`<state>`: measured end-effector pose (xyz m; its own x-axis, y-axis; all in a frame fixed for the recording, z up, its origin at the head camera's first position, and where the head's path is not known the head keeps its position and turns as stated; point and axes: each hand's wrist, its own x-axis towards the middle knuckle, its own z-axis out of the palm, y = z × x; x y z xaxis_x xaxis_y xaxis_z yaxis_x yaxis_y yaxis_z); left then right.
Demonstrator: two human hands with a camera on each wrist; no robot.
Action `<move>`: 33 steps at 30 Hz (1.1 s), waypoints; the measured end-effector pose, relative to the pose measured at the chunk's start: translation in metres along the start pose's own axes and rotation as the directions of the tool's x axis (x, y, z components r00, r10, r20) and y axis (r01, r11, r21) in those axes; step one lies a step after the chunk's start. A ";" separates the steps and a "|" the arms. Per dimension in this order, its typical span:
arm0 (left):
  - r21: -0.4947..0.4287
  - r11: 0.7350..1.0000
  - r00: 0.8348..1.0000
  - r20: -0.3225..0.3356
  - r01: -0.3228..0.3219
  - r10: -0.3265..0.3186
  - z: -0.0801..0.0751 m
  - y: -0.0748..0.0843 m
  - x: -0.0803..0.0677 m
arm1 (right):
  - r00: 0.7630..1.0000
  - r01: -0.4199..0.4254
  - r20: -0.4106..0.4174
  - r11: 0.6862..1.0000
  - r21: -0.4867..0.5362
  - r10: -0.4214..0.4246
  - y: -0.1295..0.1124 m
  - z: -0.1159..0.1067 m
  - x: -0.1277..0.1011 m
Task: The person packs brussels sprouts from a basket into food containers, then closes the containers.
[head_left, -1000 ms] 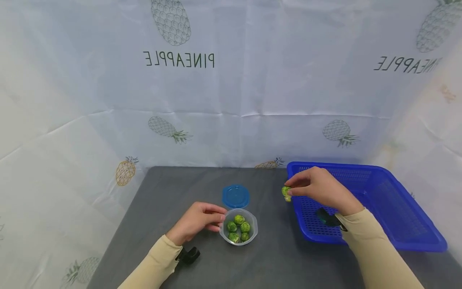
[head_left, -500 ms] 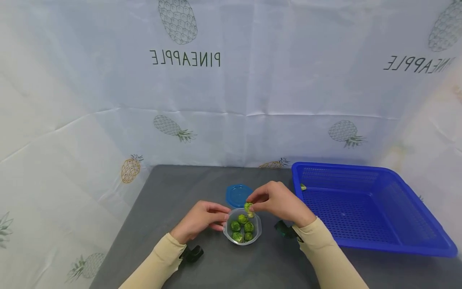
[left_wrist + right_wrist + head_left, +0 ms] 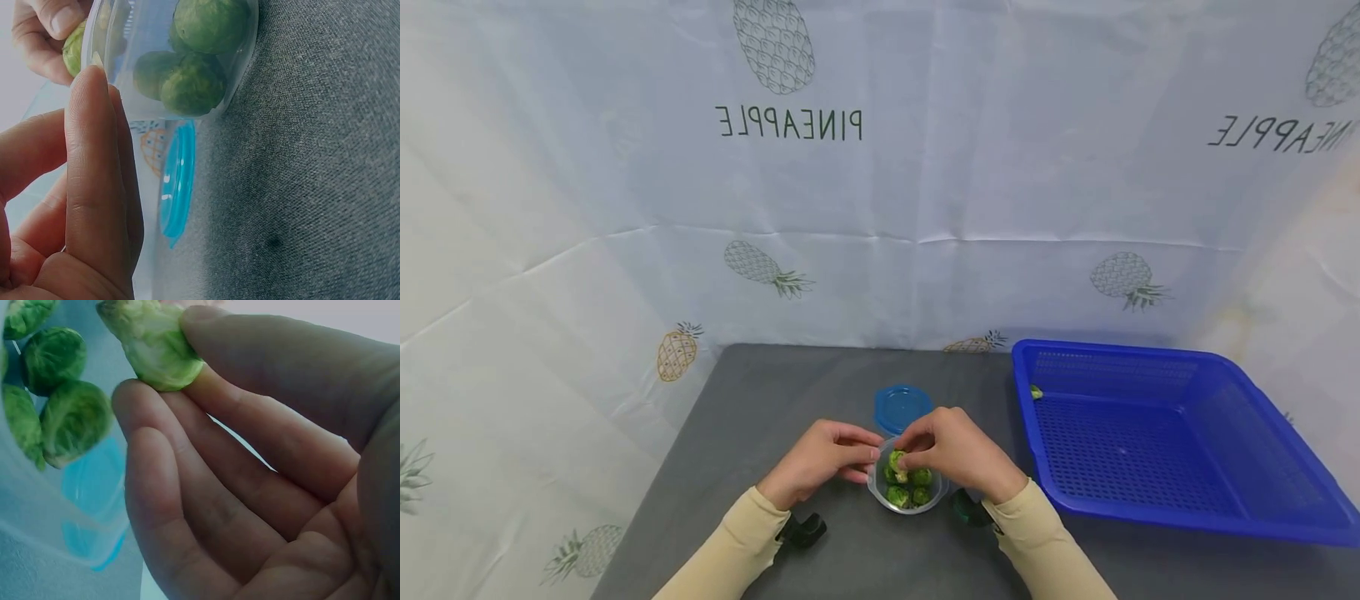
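Note:
My right hand [image 3: 966, 454] pinches a Brussels sprout [image 3: 161, 359] between thumb and fingertips, over a small clear plastic tub [image 3: 904, 510]. In the right wrist view the sprout's pale cut end points away from the palm. Several green sprouts [image 3: 195, 86] lie in the tub, partly hidden by the right hand in the head view. At the tub's left side, my left hand [image 3: 823, 460] touches the rim with its fingertips, the fingers mostly straight. A blue lid [image 3: 904, 406] lies flat on the table just behind the tub.
A large blue plastic basket [image 3: 1123, 454] stands on the right of the grey table [image 3: 786, 387], with a sprout [image 3: 1036, 392] at its left inner wall. A pineapple-print cloth [image 3: 895, 183] hangs behind the table.
My right hand has carried the sprout leftward from the basket's left edge to over the tub and lowered it. The left hand stays beside the tub's rim. The head view has shifted slightly.

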<state>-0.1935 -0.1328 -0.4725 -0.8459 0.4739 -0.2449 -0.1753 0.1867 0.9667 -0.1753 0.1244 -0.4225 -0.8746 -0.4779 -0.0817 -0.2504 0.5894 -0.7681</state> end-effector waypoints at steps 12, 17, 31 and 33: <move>0.009 1.000 1.000 0.001 -0.001 0.001 0.002 0.003 0.000 | 0.999 0.027 0.018 0.998 -0.055 -0.026 -0.007 0.013 0.002; 0.013 1.000 1.000 0.006 -0.006 0.006 0.002 0.004 0.002 | 0.999 0.047 0.018 0.998 -0.047 -0.046 -0.006 0.015 0.002; 0.004 1.000 1.000 0.010 -0.001 0.001 0.002 0.003 0.002 | 0.999 0.031 0.013 0.996 -0.087 -0.030 -0.009 0.010 -0.001; 0.001 1.000 1.000 0.006 0.004 -0.004 0.001 0.002 -0.001 | 1.000 0.030 0.007 0.996 -0.080 -0.029 -0.014 0.007 -0.005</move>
<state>-0.1930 -0.1319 -0.4703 -0.8420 0.4786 -0.2488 -0.1777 0.1892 0.9657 -0.1649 0.1139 -0.4163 -0.8642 -0.4992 -0.0634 -0.3088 0.6255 -0.7166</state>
